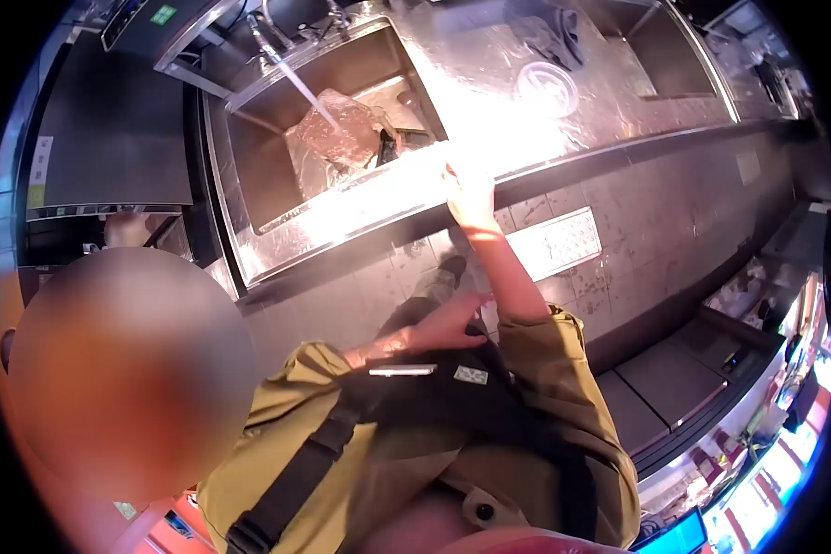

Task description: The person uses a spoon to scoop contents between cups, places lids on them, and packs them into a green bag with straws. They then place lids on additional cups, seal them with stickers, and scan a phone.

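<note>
My right hand (471, 194) is stretched out to the front edge of the steel sink counter (342, 217), in strong glare; its fingers are washed out, so what they touch is unclear. Close to my body, in front of the dark apron (434, 397), is my left hand (448, 323), with its fingers pointing right and nothing visible in it. Water runs from the faucet (263, 42) onto a pinkish, wet, shiny mass (339, 129) in the left sink basin (268, 166). A dark object (390, 146) lies beside that mass.
A round clear item (547, 90) sits on the counter, with a second basin (660, 55) farther right. A person (134, 369), blurred, is close on my left. A white floor grate (554, 243) and dark cabinets (674, 374) are at the right.
</note>
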Tool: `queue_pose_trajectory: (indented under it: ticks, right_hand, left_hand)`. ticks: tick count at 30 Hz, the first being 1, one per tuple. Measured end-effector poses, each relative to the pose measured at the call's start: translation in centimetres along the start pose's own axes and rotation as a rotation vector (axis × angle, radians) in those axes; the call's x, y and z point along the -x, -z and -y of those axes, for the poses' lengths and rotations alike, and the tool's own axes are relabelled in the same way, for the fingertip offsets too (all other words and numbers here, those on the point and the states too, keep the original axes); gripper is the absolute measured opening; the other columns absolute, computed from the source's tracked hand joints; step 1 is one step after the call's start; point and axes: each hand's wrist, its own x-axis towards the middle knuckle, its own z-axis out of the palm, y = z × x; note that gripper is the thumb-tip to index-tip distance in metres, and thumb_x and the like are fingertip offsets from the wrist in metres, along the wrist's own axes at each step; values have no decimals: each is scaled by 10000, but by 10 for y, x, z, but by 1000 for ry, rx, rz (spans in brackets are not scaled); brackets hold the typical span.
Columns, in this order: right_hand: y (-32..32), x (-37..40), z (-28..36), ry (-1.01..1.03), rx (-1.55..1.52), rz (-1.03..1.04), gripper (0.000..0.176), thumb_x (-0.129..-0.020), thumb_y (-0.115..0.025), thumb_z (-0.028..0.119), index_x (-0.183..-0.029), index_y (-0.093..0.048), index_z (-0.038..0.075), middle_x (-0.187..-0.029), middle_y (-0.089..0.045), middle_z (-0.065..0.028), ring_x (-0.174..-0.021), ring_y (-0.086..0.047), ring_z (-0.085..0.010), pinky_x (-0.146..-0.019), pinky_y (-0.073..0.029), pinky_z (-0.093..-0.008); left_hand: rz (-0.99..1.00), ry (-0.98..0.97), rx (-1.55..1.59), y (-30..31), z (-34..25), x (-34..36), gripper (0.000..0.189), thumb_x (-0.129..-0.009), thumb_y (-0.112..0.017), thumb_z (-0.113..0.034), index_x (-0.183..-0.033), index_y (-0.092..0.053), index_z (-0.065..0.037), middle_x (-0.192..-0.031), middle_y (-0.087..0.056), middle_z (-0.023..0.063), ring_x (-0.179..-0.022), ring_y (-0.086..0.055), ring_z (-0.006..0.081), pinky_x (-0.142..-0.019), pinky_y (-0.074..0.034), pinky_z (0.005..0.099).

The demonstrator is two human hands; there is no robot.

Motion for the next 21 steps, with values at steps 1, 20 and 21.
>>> queue_pose_trajectory:
  ticks: [1, 20, 21]
  right_hand:
    - [-15, -3, -10, 41, -60, -94, 165, -860, -605, 120, -959, -667, 4, -923, -676, -161, -830, -653, -311, -792, -513, -381]
    - [368, 515, 280, -262, -174, -1630, 229, -963, -548, 152, -1073, -612, -38, -966, -675, -145, -865, -669, -231, -789, -531, -317]
    - [368, 572, 309, -254, 49, -1776, 230, -962, -556, 164, -1034, -635, -39, -919, -686, -131, -854, -678, -215, -790, -530, -304]
  left_hand:
    - [-7, 33, 13, 8, -11, 2, 692, -730, -754, -201, -1318, -421, -51, -1138, -544, 150, -907, -580, 260, -836, -489, 360]
    - [1149, -302, -322, -289, -101, 7, 453, -789, -700, -91, -1200, -528, -11, -1146, -598, 126, -945, -628, 235, -859, -502, 346]
    - [1222, -343, -313, -327, -99, 24, 410, -806, -671, -79, -1186, -534, -11, -1137, -601, 125, -946, -629, 238, -860, -500, 340]
